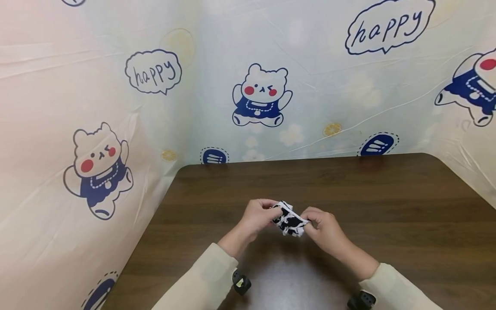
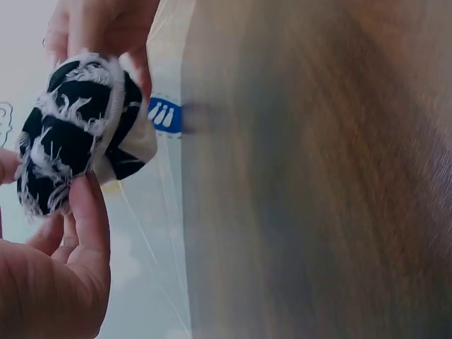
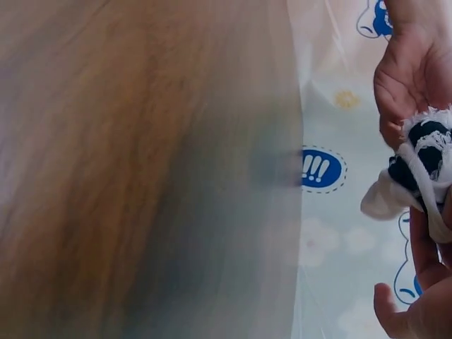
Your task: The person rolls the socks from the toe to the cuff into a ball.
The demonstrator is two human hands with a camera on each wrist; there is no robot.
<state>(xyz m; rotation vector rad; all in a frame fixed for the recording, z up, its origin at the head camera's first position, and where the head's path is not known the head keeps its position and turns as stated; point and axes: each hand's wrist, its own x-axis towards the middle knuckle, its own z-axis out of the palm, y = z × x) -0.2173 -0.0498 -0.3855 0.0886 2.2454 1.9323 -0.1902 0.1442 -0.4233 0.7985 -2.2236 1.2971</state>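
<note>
A small bunched black-and-white sock, its inside face out with loose white threads, is held above the table between both hands. On its left end the left hand pinches the fabric, thumb on top. The right hand grips the opposite edge between thumb and fingers. In the left wrist view the sock shows a pale band along one side, with the left hand below it and the right hand above. The right wrist view cuts off part of the sock.
A dark brown wooden table lies under the hands. Fabric curtains printed with bears and "happy" bubbles rise behind it and at both sides. Each wrist carries a black device, such as the one at the left sleeve.
</note>
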